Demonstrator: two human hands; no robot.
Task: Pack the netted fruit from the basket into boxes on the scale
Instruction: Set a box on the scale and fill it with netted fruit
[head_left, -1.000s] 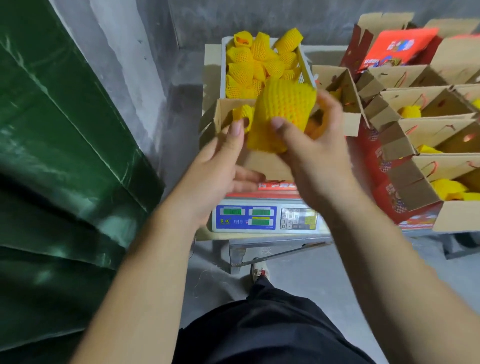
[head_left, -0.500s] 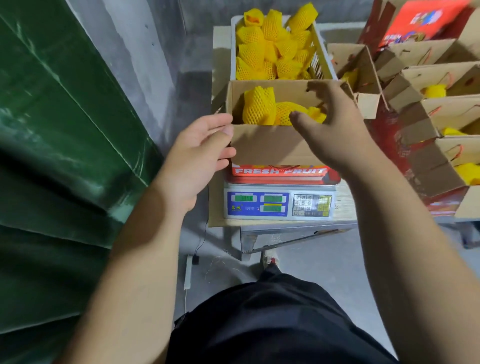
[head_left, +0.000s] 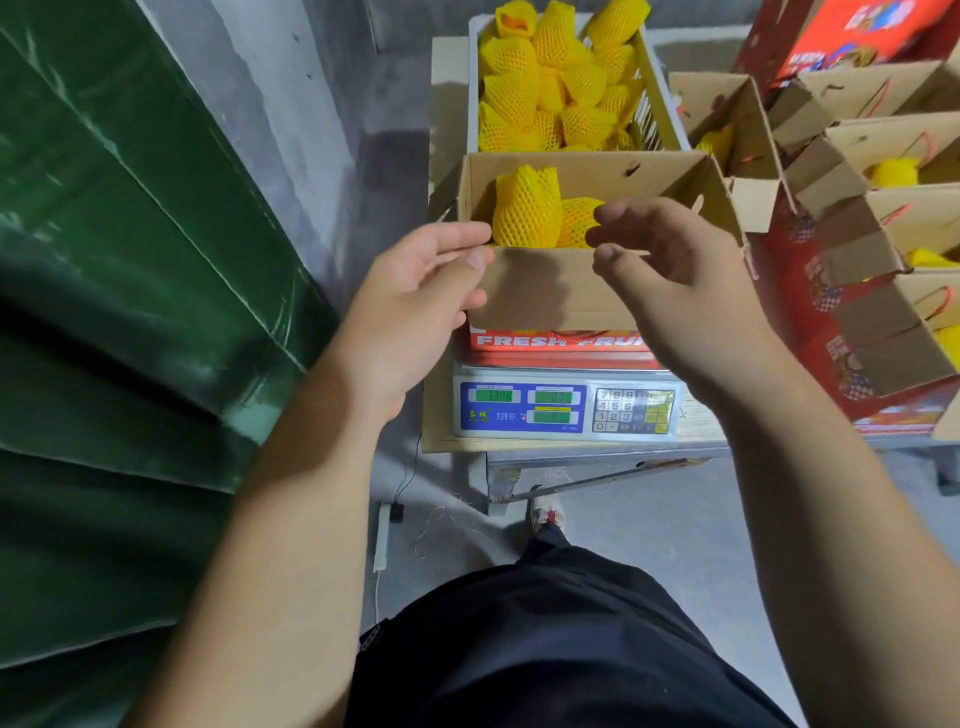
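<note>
The open brown cardboard box (head_left: 550, 291) with a red printed base stood on the white and blue electronic scale (head_left: 566, 410), near the front edge of the metal stand (head_left: 597, 457). Two fruits in yellow foam netting (head_left: 524, 213) lay in the box's left half, and the rest of its floor, hidden partly by the right hand, could not be judged. The left hand (head_left: 415, 306) hovered at the box's near left corner, fingers loosely curled and holding nothing; the right hand (head_left: 675, 280) hung over the near wall, fingers relaxed and empty. Behind the box, the white plastic basket (head_left: 475, 93) was heaped with netted fruit, so packing looked barely begun. Other cardboard boxes (head_left: 893, 156) to the right held some fruit.
</note>
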